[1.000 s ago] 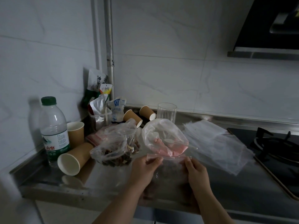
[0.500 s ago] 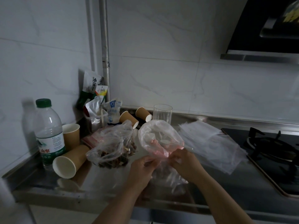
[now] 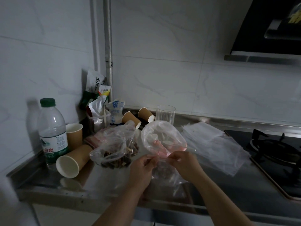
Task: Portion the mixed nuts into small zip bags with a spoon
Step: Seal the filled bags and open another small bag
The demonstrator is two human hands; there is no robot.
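From my remote seat, I see a steel counter point(image 3: 228, 185) in a dim kitchen corner, a gas hob point(image 3: 276, 154) at its right end and a stack of clear bags point(image 3: 215, 144) beside it. A water bottle point(image 3: 52, 132) stands far left by several paper cups point(image 3: 73, 160). A big loose bag of mixed nuts point(image 3: 114, 152) lies center-left. Before me, the left hand point(image 3: 141, 170) and right hand point(image 3: 184, 165) each pinch the top edge of a small zip bag point(image 3: 164, 173) holding nuts, just above the counter. I cannot make out a spoon.
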